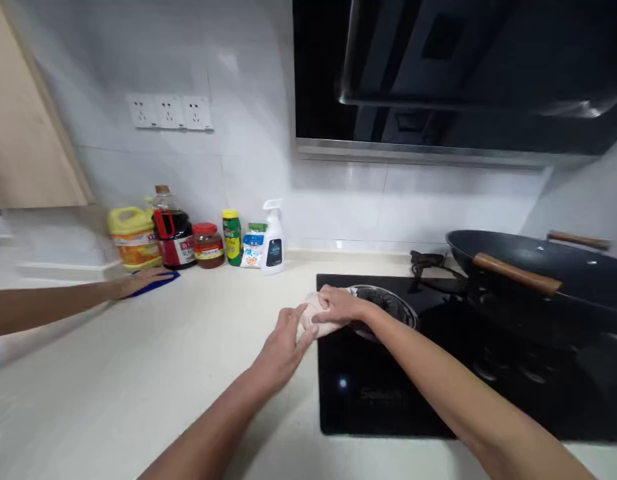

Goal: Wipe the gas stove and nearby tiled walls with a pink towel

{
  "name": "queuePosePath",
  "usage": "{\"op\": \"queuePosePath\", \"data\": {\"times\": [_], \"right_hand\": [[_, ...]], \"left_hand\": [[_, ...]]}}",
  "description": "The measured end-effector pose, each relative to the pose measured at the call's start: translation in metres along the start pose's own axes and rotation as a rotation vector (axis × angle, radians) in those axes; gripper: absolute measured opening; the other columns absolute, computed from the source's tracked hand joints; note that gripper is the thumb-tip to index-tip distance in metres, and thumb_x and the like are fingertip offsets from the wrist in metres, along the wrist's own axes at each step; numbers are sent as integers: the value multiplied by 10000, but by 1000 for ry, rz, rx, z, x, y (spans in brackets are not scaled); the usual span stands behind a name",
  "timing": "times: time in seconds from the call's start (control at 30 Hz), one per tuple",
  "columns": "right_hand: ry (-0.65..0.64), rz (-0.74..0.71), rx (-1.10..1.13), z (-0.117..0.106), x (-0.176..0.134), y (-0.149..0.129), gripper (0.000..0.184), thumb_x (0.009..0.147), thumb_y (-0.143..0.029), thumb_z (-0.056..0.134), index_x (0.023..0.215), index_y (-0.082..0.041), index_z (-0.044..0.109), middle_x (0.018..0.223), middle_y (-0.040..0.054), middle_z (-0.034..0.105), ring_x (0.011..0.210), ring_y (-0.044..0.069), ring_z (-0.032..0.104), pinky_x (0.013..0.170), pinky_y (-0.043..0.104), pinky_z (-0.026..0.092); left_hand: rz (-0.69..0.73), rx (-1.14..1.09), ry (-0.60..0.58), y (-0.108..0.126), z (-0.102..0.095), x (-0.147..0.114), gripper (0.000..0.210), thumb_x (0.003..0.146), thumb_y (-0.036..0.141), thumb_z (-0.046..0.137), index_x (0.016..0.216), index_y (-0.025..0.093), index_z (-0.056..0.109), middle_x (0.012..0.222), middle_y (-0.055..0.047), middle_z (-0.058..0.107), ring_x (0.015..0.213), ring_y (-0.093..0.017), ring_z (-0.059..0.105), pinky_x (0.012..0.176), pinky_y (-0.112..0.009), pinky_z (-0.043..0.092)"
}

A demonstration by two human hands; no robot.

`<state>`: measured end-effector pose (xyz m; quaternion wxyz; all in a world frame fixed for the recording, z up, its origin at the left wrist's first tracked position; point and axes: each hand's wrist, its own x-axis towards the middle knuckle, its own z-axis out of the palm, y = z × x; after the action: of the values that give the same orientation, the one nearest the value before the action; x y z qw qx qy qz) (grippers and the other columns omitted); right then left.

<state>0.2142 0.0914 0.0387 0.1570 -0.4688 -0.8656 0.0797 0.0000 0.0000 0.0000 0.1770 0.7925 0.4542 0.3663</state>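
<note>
A pale pinkish cloth point(312, 312) is bunched between my two hands, over the left edge of the black glass gas hob point(358, 413). My left hand point(284, 337) grips its near left side, thumb and fingers closed on it. From the right, my right hand point(341, 305) holds the cloth with bent fingers. Just beyond my right wrist lies the round left burner point(388, 303), partly covered by the wrist. Part of the cloth is hidden under my fingers.
At left, another person's hand point(138, 281) presses a blue cloth point(156, 283) on the countertop point(198, 367). Bottles and jars, including a spray bottle point(273, 243), line the wall. A large wok point(513, 260) sits on the right burner; a range hood point(438, 80) hangs above.
</note>
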Motion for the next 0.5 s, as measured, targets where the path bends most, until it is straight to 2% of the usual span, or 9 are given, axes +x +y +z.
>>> {"op": "queuePosePath", "data": {"times": [0.1,0.2,0.3,0.5], "right_hand": [[31,-12,3,8,-29,-13,479,757,-508,843,777,-215,464,910,-26,486,793,142,454,700,275,303],[69,-67,20,13,-64,-21,490,745,-487,856,790,-221,447,932,-26,502,852,157,474,769,288,335],[101,-96,66,14,-103,-21,474,754,-439,855,801,-225,434,985,-19,535,931,176,504,851,314,359],[173,10,145,6,-169,-2,384,820,-414,758,815,-232,420,1117,-4,599,1034,206,546,925,355,394]], "left_hand": [[-3,-3,67,-1,-7,4,603,986,585,409,1466,224,467,1268,-96,549,1035,-225,639,1032,-440,505],[10,-7,85,-3,-10,6,589,979,589,418,1418,210,516,1233,-95,568,969,-215,650,996,-432,520],[2,-2,41,-4,-10,6,604,974,619,407,1390,206,550,1225,-96,581,972,-222,655,985,-434,522],[-32,49,-87,1,-12,2,611,976,654,373,1351,229,600,1245,-89,599,1087,-254,648,1031,-437,488]]}}
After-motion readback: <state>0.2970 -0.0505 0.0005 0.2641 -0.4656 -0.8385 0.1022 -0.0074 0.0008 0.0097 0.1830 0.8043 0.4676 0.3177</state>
